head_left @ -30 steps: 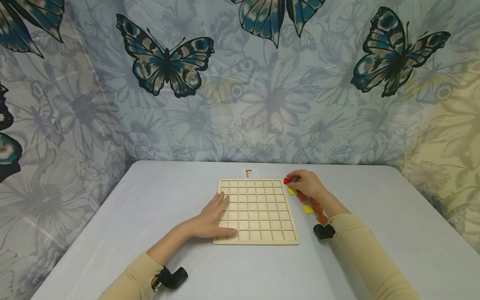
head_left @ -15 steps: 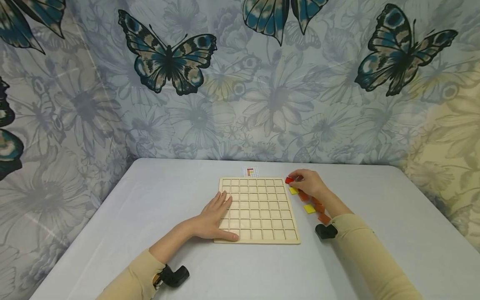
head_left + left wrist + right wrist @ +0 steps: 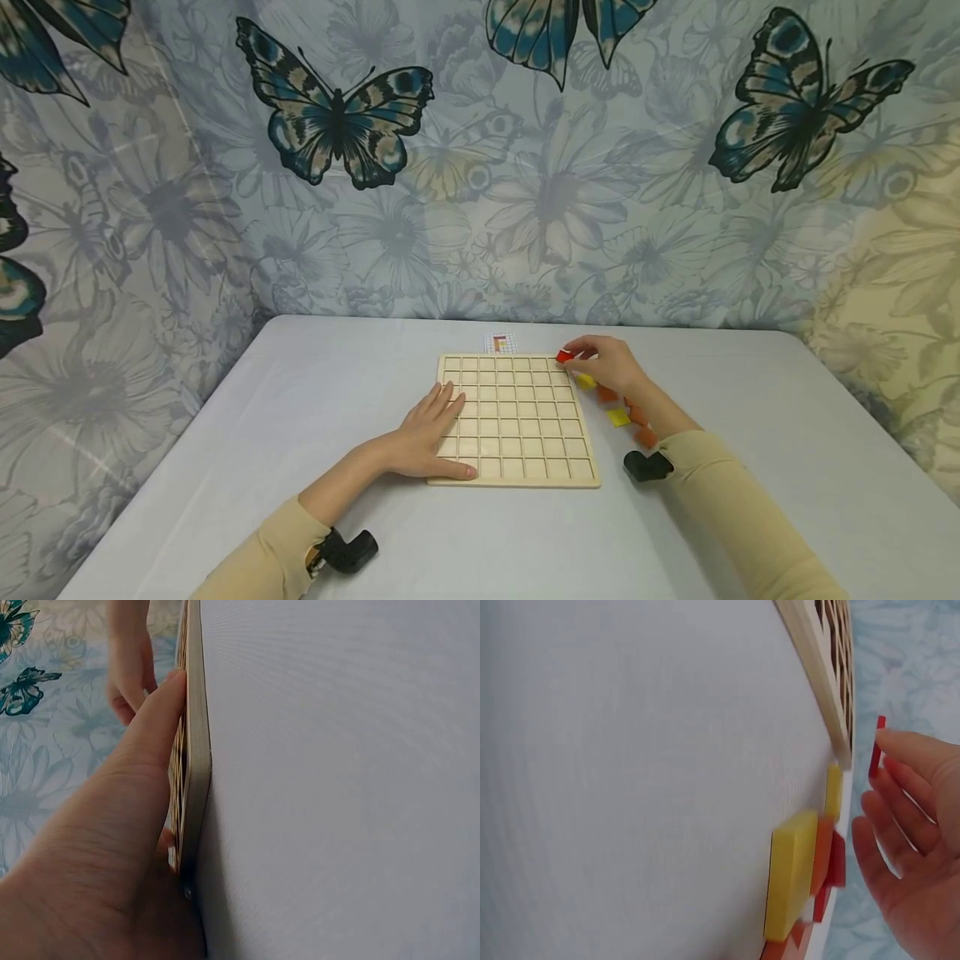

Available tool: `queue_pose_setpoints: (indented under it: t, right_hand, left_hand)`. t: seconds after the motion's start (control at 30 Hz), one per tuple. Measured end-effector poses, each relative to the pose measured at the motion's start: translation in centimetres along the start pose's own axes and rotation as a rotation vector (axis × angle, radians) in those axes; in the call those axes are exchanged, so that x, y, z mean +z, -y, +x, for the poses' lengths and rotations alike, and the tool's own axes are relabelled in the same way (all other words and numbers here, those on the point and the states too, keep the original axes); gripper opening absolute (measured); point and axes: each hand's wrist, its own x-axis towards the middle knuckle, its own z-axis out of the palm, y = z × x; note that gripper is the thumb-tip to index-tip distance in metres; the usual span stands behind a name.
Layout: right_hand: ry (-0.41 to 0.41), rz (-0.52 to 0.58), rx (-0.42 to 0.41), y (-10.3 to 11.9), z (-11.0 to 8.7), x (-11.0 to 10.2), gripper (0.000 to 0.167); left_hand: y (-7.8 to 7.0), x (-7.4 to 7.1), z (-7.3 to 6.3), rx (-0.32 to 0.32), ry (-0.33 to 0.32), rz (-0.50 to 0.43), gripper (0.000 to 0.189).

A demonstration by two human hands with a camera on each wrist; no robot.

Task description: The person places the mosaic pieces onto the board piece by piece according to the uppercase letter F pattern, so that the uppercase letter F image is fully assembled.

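Note:
A wooden grid board [image 3: 517, 429] lies on the table. My left hand [image 3: 425, 433] rests on its left side with fingers spread and the thumb along the near edge; in the left wrist view the thumb [image 3: 142, 742] lies against the board's rim [image 3: 199, 712]. My right hand [image 3: 611, 364] pinches a red square tile [image 3: 564, 356] near the board's far right corner. The right wrist view has this thin red tile [image 3: 877, 746] between thumb and fingertips, raised off the table, the other fingers loosely bent.
Yellow tiles [image 3: 618, 417] and orange tiles [image 3: 646, 437] lie right of the board, partly under my right hand. Red pieces [image 3: 838, 861] sit among them in the right wrist view. A small card with a coloured grid pattern [image 3: 501, 343] lies behind the board.
My right hand has moved left with the red tile, from beside the board to its far right corner. The left hand stays in place on the board.

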Motion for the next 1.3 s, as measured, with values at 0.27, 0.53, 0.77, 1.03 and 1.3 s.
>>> queue_pose_setpoints:
  t: [0.27,0.53,0.77,1.03,1.3]
  right_hand:
    - [0.031,0.054,-0.003,2.0,0.1,1.3,0.037]
    - [0.077,0.068,-0.04,4.2,0.2,2.6,0.033]
    - [0.116,0.071,-0.111,5.8,0.7,3.7,0.031]
    - [0.163,0.039,-0.152,7.6,1.4,4.9,0.027]
    - [0.219,-0.01,-0.189,8.4,1.9,5.9,0.023]
  left_hand:
    - [-0.1,0.0,0.1,0.002,-0.001,0.002,0.112]
    - [-0.1,0.0,0.1,-0.001,-0.003,0.012,0.112]
    - [-0.1,-0.1,0.1,-0.009,-0.003,0.022,0.112]
    - [-0.3,-0.3,0.0,-0.005,-0.004,0.024,0.11]
    - [-0.2,-0.2,0.0,-0.007,0.003,0.024,0.111]
